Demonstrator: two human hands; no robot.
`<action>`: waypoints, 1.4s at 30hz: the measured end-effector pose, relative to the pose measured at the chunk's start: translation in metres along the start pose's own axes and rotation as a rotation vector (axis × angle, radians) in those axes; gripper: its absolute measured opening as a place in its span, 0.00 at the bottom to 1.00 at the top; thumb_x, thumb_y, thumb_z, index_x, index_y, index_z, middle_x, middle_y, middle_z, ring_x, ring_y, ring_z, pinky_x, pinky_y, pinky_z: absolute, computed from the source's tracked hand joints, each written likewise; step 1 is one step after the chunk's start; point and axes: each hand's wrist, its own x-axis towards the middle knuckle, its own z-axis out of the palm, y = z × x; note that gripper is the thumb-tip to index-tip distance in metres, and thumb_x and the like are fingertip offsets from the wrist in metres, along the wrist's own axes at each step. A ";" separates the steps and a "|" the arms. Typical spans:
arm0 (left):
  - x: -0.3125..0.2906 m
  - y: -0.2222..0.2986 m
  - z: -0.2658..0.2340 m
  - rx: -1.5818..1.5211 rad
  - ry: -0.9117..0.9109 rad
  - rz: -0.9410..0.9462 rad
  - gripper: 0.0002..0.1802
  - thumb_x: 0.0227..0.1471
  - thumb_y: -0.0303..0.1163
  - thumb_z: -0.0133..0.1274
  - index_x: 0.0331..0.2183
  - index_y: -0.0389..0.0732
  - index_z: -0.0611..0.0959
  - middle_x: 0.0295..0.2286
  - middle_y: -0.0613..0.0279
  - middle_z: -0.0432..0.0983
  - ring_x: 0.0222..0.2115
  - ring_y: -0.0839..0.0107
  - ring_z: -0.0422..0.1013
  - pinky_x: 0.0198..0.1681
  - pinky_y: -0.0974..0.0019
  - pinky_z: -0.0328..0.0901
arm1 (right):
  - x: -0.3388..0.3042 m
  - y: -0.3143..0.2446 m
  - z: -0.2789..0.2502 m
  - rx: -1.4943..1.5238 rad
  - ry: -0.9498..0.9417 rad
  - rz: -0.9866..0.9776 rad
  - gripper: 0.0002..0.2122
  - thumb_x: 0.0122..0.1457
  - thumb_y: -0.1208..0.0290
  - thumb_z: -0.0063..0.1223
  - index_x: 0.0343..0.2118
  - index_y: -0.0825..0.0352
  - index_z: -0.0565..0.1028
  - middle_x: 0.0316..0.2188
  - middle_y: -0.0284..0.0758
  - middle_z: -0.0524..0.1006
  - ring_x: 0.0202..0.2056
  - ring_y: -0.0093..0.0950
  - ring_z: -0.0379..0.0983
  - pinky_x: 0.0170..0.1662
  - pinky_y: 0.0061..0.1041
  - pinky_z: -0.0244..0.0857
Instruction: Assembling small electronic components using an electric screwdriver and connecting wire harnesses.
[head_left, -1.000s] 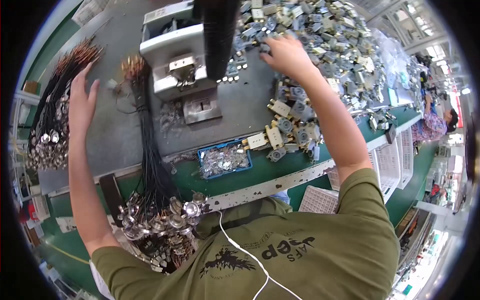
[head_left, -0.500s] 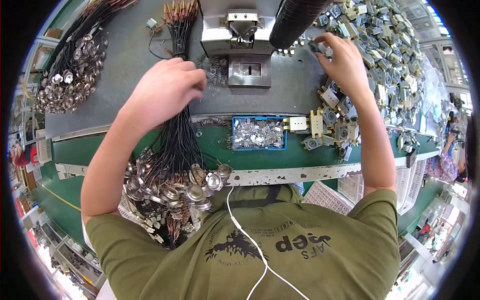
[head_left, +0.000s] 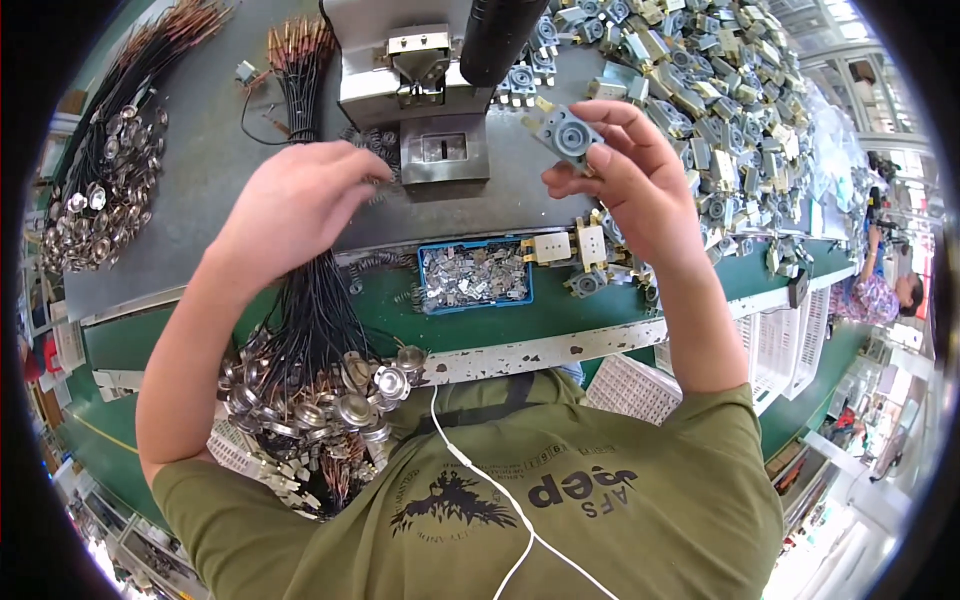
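Head view, right hand (head_left: 640, 185): fingers closed on a grey square part (head_left: 567, 137), held above the bench just right of the press (head_left: 430, 95).
Head view, left hand (head_left: 290, 205): curled over black wire bundle (head_left: 315, 310); grip cannot be told.
Blue tray (head_left: 475, 277): between both forearms.

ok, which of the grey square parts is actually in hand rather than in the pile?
The grey square part with a round centre, pinched in the right hand above the bench. The others lie loose in the pile at right.
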 end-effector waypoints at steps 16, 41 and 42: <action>-0.009 -0.004 -0.033 -0.258 0.142 -0.315 0.11 0.61 0.27 0.54 0.46 0.38 0.81 0.33 0.60 0.77 0.32 0.70 0.72 0.37 0.66 0.67 | 0.058 0.043 0.046 -1.215 -0.185 -0.316 0.22 0.57 0.75 0.63 0.55 0.60 0.75 0.45 0.36 0.81 0.46 0.40 0.78 0.48 0.36 0.73; -0.037 0.020 -0.055 -0.152 -0.560 -0.275 0.11 0.45 0.26 0.51 0.29 0.37 0.86 0.24 0.50 0.77 0.26 0.51 0.74 0.34 0.53 0.70 | 0.048 0.072 0.146 -0.615 -0.440 0.397 0.14 0.68 0.64 0.50 0.44 0.71 0.77 0.25 0.38 0.82 0.20 0.26 0.78 0.26 0.29 0.72; -0.035 0.022 -0.058 -0.141 -0.582 -0.312 0.11 0.46 0.28 0.50 0.29 0.39 0.86 0.25 0.51 0.79 0.28 0.51 0.75 0.35 0.52 0.70 | 0.047 0.074 0.147 -0.611 -0.437 0.392 0.14 0.68 0.64 0.50 0.44 0.71 0.77 0.25 0.38 0.82 0.20 0.26 0.78 0.26 0.29 0.72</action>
